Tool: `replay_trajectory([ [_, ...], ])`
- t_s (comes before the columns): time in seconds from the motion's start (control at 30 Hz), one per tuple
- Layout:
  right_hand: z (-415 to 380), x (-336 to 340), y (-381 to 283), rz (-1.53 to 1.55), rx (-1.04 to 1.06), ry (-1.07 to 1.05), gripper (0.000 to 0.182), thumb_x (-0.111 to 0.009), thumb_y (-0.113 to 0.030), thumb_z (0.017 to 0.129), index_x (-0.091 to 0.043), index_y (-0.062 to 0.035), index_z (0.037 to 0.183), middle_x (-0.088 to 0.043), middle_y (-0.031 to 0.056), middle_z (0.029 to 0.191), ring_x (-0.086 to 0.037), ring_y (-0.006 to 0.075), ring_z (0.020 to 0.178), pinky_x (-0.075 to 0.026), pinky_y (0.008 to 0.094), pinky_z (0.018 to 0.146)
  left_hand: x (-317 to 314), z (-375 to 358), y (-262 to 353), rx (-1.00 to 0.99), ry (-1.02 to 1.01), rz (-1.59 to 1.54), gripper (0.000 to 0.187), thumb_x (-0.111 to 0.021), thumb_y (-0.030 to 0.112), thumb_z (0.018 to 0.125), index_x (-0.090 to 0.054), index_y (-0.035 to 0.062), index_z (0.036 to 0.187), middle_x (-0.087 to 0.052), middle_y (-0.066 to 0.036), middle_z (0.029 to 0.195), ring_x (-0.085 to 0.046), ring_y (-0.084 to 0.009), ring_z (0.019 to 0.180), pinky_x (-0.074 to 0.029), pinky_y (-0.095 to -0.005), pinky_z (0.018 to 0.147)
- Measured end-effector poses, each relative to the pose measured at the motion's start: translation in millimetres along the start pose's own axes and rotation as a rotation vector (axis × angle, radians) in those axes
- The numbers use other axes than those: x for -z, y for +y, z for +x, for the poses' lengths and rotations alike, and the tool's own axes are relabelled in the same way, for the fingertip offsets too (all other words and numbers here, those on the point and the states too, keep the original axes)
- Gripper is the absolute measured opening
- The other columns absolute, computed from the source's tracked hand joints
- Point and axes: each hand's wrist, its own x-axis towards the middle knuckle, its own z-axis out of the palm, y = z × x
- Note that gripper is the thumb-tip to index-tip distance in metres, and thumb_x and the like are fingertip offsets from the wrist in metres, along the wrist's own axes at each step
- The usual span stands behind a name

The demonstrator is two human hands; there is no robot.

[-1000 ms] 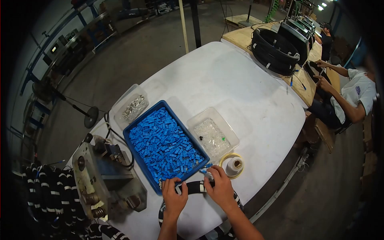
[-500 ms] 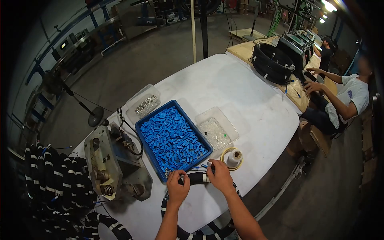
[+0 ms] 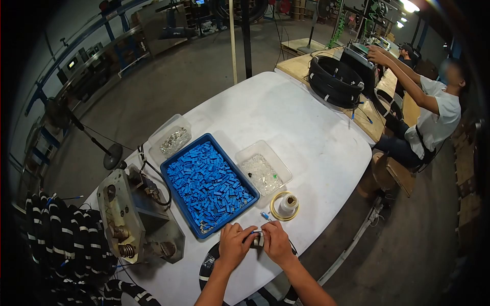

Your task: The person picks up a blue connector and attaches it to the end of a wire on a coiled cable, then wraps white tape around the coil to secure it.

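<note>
Head view: both hands meeting at the near table edge over a black cable coil [image 3: 217,255] banded with white tape. Left hand [image 3: 236,246] curled over the coil's top, fingers closed on it. Right hand [image 3: 275,243] pinching narrow at a small white-taped spot on the same coil, right beside the left thumb. Just beyond, a blue tray [image 3: 179,201] heaped with blue connector pieces, a clear tub [image 3: 282,164] of clear bits, and a tape roll [image 3: 287,203] on a yellow ring. Metal press [image 3: 125,219] to the left.

Likely mid-step: fitting or taping a cable end. Next move probably calling for a steady left grip while the right presses or wraps.
</note>
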Motion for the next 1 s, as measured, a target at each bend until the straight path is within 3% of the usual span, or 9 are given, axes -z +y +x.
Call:
replay_trajectory([
  [0.07, 3, -2, 5, 0.057, 0.006, 0.033, 0.021, -0.061, 0.000, 0.091, -0.050, -0.0014, 0.108, -0.057, 0.0186, 0.091, -0.060, 0.0367, 0.079, -0.051, 0.0430, 0.066, -7, 9, 1, -0.036, 0.045, -0.108, 0.021, -0.075, 0.015, 0.081, -0.076, 0.0120, 0.101, -0.047, -0.005, 0.072, -0.045, -0.0230, 0.074, -0.037, -0.0351, 0.070],
  [0.27, 28, -5, 26, 0.143, 0.089, 0.133, 0.025, -0.063, 0.003, 0.091, -0.046, -0.0014, 0.109, -0.057, 0.0183, 0.090, -0.059, 0.0333, 0.076, -0.050, 0.0394, 0.064, -23, 35, -1, -0.022, 0.040, -0.306, 0.018, -0.071, 0.007, 0.084, -0.072, 0.0033, 0.102, -0.049, -0.008, 0.076, -0.046, -0.0246, 0.075, -0.040, -0.0361, 0.068],
  [0.57, 61, -5, 46, 0.222, 0.097, 0.188, 0.025, -0.062, 0.001, 0.093, -0.044, -0.0019, 0.109, -0.057, 0.0164, 0.087, -0.057, 0.0280, 0.071, -0.049, 0.0343, 0.061, -30, 72, 2, -0.033, 0.082, -0.372, 0.013, -0.066, 0.003, 0.088, -0.069, 0.0018, 0.100, -0.048, -0.011, 0.077, -0.046, -0.0270, 0.075, -0.040, -0.0370, 0.068],
  [0.67, 79, -2, 39, 0.241, -0.032, 0.152, 0.025, -0.068, -0.008, 0.092, -0.049, -0.0016, 0.106, -0.060, 0.0113, 0.081, -0.058, 0.0220, 0.062, -0.048, 0.0329, 0.057, -30, 84, -2, -0.025, 0.119, -0.410, 0.010, -0.064, 0.003, 0.089, -0.067, 0.0027, 0.098, -0.048, -0.012, 0.078, -0.046, -0.0283, 0.075, -0.040, -0.0377, 0.069],
  [1.0, 108, 21, 34, 0.110, -0.263, -0.009, 0.022, -0.075, -0.013, 0.087, -0.061, 0.0009, 0.097, -0.064, 0.0124, 0.083, -0.061, 0.0215, 0.063, -0.048, 0.0301, 0.057, -23, 118, -15, -0.086, -0.028, -0.368, 0.016, -0.067, 0.004, 0.086, -0.067, 0.0021, 0.101, -0.054, -0.011, 0.082, -0.048, -0.0291, 0.082, -0.040, -0.0377, 0.073],
])
